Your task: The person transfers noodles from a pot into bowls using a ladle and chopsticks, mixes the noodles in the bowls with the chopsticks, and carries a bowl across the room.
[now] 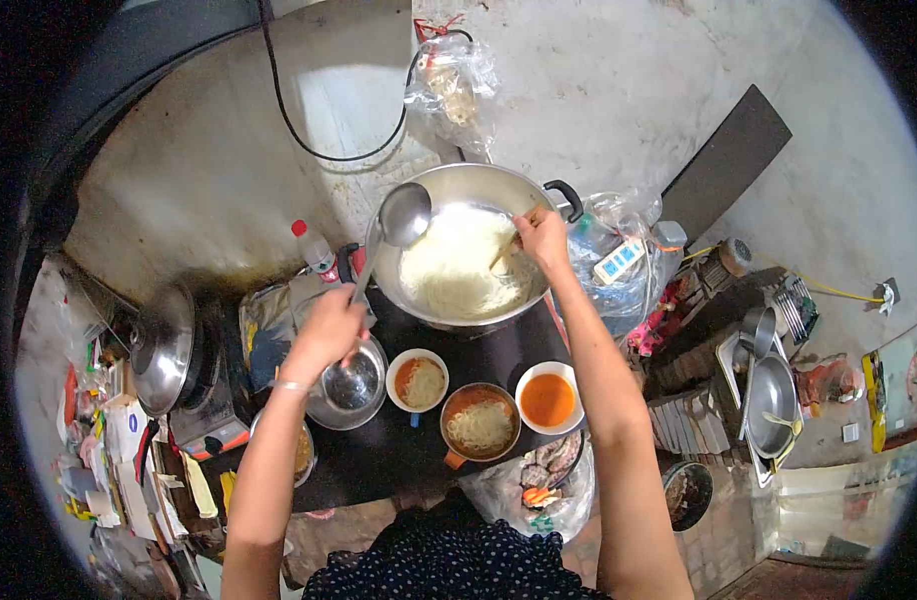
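Note:
My left hand (331,328) is closed round the handle of a metal ladle (407,214), whose bowl is raised over the left rim of a large steel pot (390,283). Pale noodles (459,265) lie in whitish liquid inside the pot. Over the pot's right side, my right hand (545,242) grips chopsticks (505,258) that slant down into the noodles. In front of the pot stand a white cup (393,382) and a brown bowl (446,432), both with noodles in reddish broth. A white bowl (577,402) beside them holds orange-red broth.
Left of the cup is a round metal dish (324,410). A bottle with a red cap (317,250) stands behind it. A plastic bag (569,500) lies at the table's front edge, and a wok lid (164,345) leans at far left.

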Available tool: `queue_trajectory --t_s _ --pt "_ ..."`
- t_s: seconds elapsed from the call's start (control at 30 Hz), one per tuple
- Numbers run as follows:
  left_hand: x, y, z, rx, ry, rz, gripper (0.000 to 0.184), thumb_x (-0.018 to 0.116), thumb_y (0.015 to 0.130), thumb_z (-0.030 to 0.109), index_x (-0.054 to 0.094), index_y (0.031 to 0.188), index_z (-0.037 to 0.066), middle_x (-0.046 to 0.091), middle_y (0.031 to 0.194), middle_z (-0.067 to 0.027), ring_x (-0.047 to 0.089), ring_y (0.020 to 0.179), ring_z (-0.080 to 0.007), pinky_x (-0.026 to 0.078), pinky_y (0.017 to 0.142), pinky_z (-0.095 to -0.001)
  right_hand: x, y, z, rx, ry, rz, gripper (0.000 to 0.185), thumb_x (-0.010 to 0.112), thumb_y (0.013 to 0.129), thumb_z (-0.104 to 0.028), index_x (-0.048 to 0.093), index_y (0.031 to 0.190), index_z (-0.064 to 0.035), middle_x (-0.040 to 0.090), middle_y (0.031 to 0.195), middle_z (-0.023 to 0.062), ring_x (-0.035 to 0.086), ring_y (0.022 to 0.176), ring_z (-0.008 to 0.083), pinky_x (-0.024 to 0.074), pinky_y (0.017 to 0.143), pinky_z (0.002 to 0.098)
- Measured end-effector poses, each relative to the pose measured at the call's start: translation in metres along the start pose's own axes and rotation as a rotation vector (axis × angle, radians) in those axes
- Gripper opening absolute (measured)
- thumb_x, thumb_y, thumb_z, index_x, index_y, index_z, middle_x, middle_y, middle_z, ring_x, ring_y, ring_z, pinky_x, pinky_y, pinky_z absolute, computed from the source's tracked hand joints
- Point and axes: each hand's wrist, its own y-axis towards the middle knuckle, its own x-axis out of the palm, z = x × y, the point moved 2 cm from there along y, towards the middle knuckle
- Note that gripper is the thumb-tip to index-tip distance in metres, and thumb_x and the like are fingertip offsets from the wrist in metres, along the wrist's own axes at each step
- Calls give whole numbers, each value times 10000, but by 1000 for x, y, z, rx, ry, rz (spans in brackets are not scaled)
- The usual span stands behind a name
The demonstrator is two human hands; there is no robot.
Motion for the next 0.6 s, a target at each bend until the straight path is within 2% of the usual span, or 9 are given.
queue_trajectory --t_s 0.03,0.1,0.17,0.2,0.3,0.33,0.4,0.43,0.6 --pt "4 15 4 42 147 32 173 395 781 45 496 847 -79 534 572 -142 484 345 -218 395 340 -344 5 -1 -3 -39 11 39 216 624 751 -173 626 696 36 606 549 116 600 483 159 481 503 303" --pt "12 43 -4 81 294 66 186 400 774 38 525 805 -96 558 584 -172 527 374 -252 427 364 -361 18 -4 -9 23 110 -2 216 626 756 -165 624 686 39 606 548 104 594 476 147 480 487 293" --pt "23 66 -18 299 784 157 208 412 753 16 575 741 -112 587 641 -243 590 460 -308 472 427 -389 37 -4 -6 141 304 -69 199 640 763 -128 611 676 49 606 563 85 582 467 121 475 443 258" --pt "26 64 -9 295 783 157 208 412 753 16 575 741 -112 587 641 -243 590 460 -308 472 427 -389 43 -5 -9 141 304 -74 199 640 763 -128 611 676 49 606 563 85 582 467 121 475 443 258" --pt "35 59 5 -86 532 -105 196 433 736 5 565 753 -140 584 659 -269 605 506 -309 478 431 -393 57 -11 -24 274 540 -62 150 624 775 -56 577 707 69 599 592 113 578 459 134 483 408 245" --pt "35 62 1 -88 533 -104 196 433 736 5 565 753 -140 584 659 -269 605 506 -309 478 431 -393 64 -11 -24 275 542 -64 150 624 775 -56 577 707 69 599 592 113 578 459 134 483 408 245" --pt "34 65 -8 -178 33 -115 179 432 739 4 533 798 -132 572 633 -224 559 439 -262 440 371 -376 73 -11 -26 297 746 24 167 614 784 -57 564 724 90 592 594 130 581 459 147 491 403 251" --pt "32 65 -12 -226 -137 -178 153 440 774 20 493 859 -96 539 630 -161 462 373 -165 376 320 -312 74 -10 -26 278 737 29 169 602 790 -53 541 760 102 589 633 152 591 473 176 513 410 262" --pt "22 60 -26 -441 -707 -259 146 475 823 64 484 920 -45 526 641 -114 344 347 -63 279 271 -209 70 -6 -28 275 901 80 207 588 800 -73 523 756 119 585 639 168 609 479 221 519 402 281"
